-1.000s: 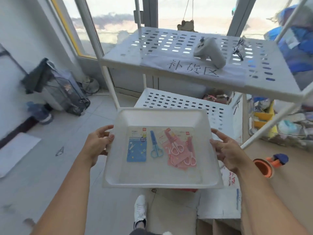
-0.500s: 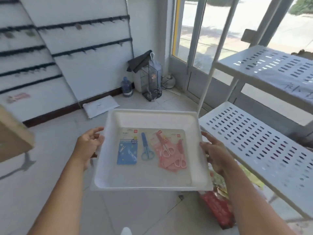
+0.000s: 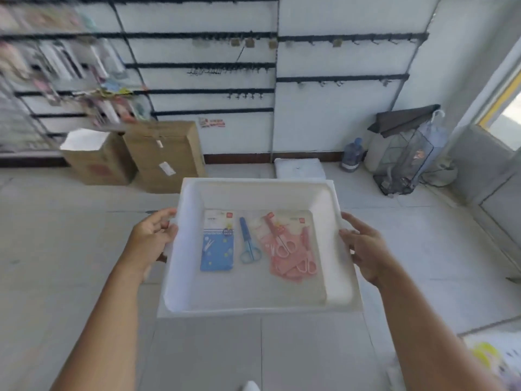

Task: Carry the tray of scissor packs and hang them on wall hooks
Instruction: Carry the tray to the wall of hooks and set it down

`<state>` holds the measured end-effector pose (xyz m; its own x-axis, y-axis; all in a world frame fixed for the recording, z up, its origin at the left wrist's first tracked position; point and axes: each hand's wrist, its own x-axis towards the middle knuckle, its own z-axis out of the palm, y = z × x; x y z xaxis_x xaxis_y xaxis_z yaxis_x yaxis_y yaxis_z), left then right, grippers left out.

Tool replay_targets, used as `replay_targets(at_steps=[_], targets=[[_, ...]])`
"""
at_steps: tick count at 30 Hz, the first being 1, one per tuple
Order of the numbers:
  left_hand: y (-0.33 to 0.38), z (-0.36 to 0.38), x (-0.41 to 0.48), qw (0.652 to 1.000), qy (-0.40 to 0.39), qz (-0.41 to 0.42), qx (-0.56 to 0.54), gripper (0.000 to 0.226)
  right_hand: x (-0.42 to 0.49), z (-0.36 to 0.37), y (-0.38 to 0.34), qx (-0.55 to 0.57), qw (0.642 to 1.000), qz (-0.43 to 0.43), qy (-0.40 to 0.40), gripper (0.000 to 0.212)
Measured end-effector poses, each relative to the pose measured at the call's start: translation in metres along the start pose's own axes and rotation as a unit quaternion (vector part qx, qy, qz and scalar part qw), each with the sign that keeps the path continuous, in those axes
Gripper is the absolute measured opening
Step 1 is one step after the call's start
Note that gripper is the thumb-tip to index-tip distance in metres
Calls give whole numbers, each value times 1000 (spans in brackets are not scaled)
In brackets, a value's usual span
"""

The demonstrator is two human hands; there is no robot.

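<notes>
The shallow white plastic tray [image 3: 258,307] is held level in front of the body, the left hand [image 3: 150,239] clasping its left rim and the right hand [image 3: 366,249] its right rim, fingers [image 3: 162,218] curled over the edges, thumbs likely beneath though hidden. A grip on opposite sides probably keeps the flat tray from tipping, so the loose packs stay put: a blue carded scissor pack [image 3: 217,244] and a blue pair of scissors [image 3: 248,242] lie left of centre, with a small pile of pink scissor packs [image 3: 290,246] overlapping beside them. Ahead, well apart, the white wall panel with black hook rails [image 3: 338,79] shows many bare hooks. Between stand two brown cardboard boxes [image 3: 135,155] at the left, a white cushion-like pad [image 3: 298,168] on the floor by the wall, a blue water bottle [image 3: 351,155] and a wire cage with a dark cover [image 3: 406,153] at the right; the tiled floor [image 3: 70,235] straight ahead looks passable.
</notes>
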<state>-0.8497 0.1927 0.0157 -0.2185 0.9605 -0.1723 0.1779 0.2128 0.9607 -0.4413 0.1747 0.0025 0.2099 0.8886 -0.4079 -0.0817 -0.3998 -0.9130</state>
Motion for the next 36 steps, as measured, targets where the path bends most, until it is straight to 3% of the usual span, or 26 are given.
replay_targets(at_steps=[7, 16, 30, 36], targets=[[-24, -104, 51, 991, 132, -17, -7, 36, 65, 143, -30, -54, 994, -13, -99, 45], [-31, -162, 157, 973, 228, -41, -19, 34, 193, 278, -70, -80, 981, -5, -176, 45], [15, -239, 379, 940, 333, -68, -6, 36, 400, 492, -182, -107, 958, -11, -267, 37], [8, -288, 490, 944, 324, -63, -12, 35, 478, 580, -203, -114, 955, -15, -272, 41]])
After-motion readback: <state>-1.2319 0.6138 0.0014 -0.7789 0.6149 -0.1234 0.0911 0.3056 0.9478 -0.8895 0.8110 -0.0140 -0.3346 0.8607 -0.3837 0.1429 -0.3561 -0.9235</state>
